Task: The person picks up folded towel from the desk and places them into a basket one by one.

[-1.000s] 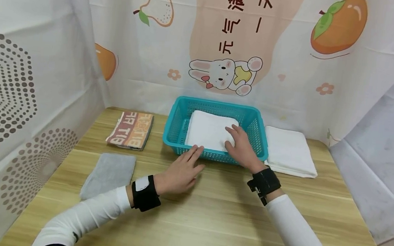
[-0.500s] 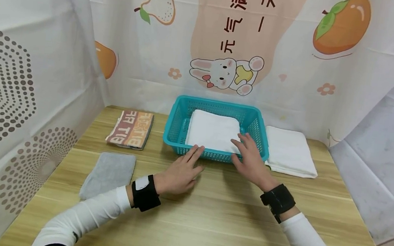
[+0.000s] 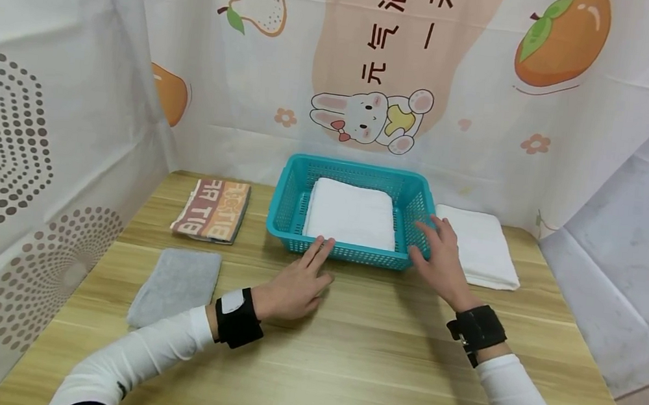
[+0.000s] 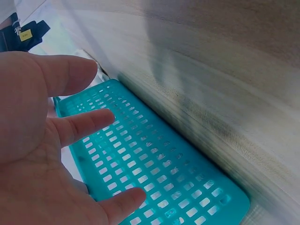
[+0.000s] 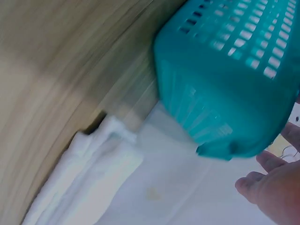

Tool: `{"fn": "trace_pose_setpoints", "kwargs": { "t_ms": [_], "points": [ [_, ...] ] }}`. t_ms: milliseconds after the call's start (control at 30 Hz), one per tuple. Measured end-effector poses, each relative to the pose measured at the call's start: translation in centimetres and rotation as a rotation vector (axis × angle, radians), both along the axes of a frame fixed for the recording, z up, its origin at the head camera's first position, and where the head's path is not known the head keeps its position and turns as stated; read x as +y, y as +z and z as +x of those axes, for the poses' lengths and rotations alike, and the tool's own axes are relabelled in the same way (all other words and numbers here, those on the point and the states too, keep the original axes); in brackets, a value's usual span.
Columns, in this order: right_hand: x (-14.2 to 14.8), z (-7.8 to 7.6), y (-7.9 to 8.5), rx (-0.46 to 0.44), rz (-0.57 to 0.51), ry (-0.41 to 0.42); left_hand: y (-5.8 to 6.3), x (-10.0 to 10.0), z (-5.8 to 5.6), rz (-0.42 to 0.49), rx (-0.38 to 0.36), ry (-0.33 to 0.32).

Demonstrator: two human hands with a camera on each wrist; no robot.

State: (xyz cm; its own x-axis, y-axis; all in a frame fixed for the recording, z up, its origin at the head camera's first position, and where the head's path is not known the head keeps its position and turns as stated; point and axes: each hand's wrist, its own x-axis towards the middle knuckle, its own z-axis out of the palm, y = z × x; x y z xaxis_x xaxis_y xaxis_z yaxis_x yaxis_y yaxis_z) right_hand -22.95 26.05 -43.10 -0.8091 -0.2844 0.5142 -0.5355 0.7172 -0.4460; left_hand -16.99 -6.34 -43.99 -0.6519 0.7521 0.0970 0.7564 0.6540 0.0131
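A teal plastic basket (image 3: 407, 262) stands at the back of the table, with a folded white towel (image 3: 351, 215) lying flat inside. At the basket's front rim, my left hand (image 3: 296, 284) rests with fingers extended, two fingertips over the rim. In the left wrist view its fingers (image 4: 86, 123) lie spread against the perforated wall. My right hand (image 3: 442, 263) is by the basket's front right corner, its fingers loosely bent and holding nothing. Whether it touches the rim I cannot tell. Just beyond it lies a second folded white towel (image 3: 481, 247), partly hidden behind the hand.
On the left of the wooden table (image 3: 343, 374) lie a folded orange and brown patterned towel (image 3: 212, 211) and, nearer, a grey folded towel (image 3: 178, 286). A printed curtain (image 3: 241, 90) hangs right behind the basket and along both sides.
My right hand has moved right, off the white towel in the basket to the basket's right corner. My left hand has stayed at the front rim.
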Motion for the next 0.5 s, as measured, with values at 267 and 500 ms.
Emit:
{"fn": "trace_pose_setpoints", "kwargs": {
  "t_ms": [267,500],
  "points": [
    [2.8,-1.0,-0.2,-0.076,0.006,-0.113,0.2,-0.1,0.1,0.004,-0.012,0.003],
    [5.7,-2.5,-0.3,-0.219,0.015,-0.261,0.2,-0.1,0.0,0.016,-0.024,-0.012]
  ]
}}
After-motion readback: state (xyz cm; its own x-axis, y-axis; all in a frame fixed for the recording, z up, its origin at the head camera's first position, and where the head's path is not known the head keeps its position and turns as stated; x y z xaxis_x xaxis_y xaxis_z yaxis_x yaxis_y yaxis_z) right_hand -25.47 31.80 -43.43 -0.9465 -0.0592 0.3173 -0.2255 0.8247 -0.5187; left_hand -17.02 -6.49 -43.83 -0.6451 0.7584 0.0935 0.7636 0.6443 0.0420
